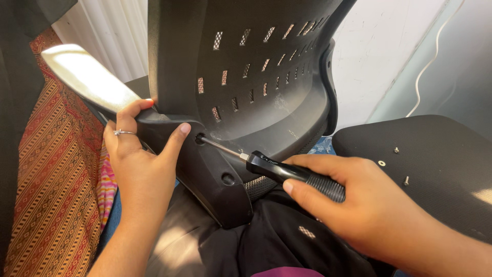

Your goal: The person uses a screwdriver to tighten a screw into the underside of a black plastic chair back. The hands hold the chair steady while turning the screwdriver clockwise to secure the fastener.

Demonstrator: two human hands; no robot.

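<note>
Chair back [256,77]: black moulded plastic, matte, curved shell pierced by rows of small rectangular slots. Its lower bracket [215,179] is thick, smooth plastic with round recessed screw holes. Armrest [84,77]: long padded strip, glossy where sun hits it.

Screwdriver [287,172]: thin bright metal shaft, black handle with ribbed grip. Its tip sits in the upper screw hole [200,138] of the bracket.

Right hand [369,205]: closed around the screwdriver handle, thumb laid along it. Left hand [138,154]: partly open, thumb pressed beside the screw hole, fingers wrapped over the bracket edge near the armrest; thin ring on one finger.

Seat cushion [435,169] at right: black fine-weave fabric, loose screws [406,180] and a washer [381,163] lying on it. Patterned orange cloth [56,179] at left.
</note>
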